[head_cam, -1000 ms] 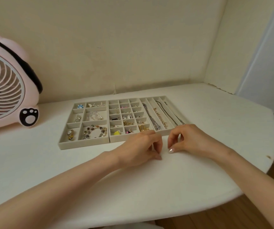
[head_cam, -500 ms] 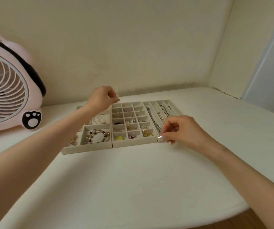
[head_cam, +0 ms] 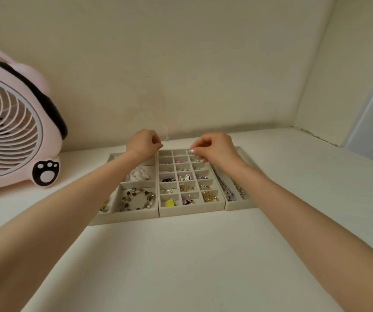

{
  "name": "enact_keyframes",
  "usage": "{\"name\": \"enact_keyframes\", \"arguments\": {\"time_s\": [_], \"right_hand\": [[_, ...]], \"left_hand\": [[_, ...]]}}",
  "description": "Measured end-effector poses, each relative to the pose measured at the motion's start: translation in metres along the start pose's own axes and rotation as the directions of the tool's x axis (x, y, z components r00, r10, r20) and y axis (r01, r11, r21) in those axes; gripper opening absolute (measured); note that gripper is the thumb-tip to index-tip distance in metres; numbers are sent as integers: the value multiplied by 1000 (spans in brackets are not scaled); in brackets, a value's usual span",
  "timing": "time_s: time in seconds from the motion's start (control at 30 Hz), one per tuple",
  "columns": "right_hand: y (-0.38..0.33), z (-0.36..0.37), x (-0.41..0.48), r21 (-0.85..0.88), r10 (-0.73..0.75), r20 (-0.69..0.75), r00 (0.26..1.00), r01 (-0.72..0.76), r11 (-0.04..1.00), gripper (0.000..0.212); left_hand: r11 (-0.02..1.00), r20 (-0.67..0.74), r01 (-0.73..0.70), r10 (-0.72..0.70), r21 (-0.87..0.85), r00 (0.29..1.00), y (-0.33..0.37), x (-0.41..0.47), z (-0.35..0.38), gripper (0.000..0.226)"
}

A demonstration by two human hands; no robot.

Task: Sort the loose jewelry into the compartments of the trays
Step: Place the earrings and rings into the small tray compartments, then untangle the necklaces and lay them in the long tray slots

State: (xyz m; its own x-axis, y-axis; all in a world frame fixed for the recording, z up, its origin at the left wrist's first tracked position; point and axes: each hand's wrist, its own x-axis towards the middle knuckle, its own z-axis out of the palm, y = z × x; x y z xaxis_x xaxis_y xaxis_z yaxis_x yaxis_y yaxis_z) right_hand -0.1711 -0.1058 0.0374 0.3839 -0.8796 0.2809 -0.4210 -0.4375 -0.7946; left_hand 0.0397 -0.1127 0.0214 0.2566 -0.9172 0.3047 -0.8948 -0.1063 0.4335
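Beige felt-look trays, 3 of them, are sitting edge to edge on the white desk (head_cam: 181, 266), close to the back wall: left tray (head_cam: 127, 218) with big cells, middle tray (head_cam: 192, 211) with a small-cell grid, right tray (head_cam: 239, 207) with long slots. The jewelry in view is lying in cells: beaded bracelet (head_cam: 151, 197) in the left tray's near cell, gold hoops (head_cam: 210, 196) in the grid's near-right cell, chains (head_cam: 225, 188) running along the long slots. Both hands are hovering over the far end, left hand (head_cam: 143, 143) above the seam between left and middle trays, right hand (head_cam: 214, 150) above the grid's far-right cells. Both are curling in tight, thumb meeting fingertips in a pinch posture. Whatever is sitting in either pinch is too small to resolve, so I cannot tell what they are holding, if anything. Risks as I am reading them: releasing from this height is likely sending a tiny piece bouncing off a divider into a neighbouring cell, or over the far rim into the gap by the wall. Cells there are narrow, so a slightly off aim is mixing types. Both forearms are hanging low over filled cells, so a dropped wrist is dragging the bracelet or the chains out. The trays are looking unfixed, so a nudge is opening the seams. The pink fan (head_cam: 12, 131) is standing well apart, no issue.
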Motion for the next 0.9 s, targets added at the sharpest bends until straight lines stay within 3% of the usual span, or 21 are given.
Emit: {"name": "enact_keyframes", "arguments": {"time_s": [0.17,0.33,0.63,0.77,0.9], "right_hand": [[-1,38,56,-115,-20,-46,999,15,993,6],[3,62,73,-204,11,1,1000,-11,979,9],[29,-1,27,-243,24,-36,999,-32,969,15],[60,-44,4,-384,111,-147,983,-160,909,11],[85,-73,-9,-392,207,-273,940,-305,868,17]], "left_hand": [[995,-72,-97,94,-32,993,-4,-41,-15,9],[982,-27,-170,168,-76,985,-7,-91,-22,6],[974,34,-220,221,-46,975,3,-116,-11,4],[989,19,-147,146,16,989,7,-117,-7,4],[994,70,-95,91,51,993,15,-117,-7,9]]}}
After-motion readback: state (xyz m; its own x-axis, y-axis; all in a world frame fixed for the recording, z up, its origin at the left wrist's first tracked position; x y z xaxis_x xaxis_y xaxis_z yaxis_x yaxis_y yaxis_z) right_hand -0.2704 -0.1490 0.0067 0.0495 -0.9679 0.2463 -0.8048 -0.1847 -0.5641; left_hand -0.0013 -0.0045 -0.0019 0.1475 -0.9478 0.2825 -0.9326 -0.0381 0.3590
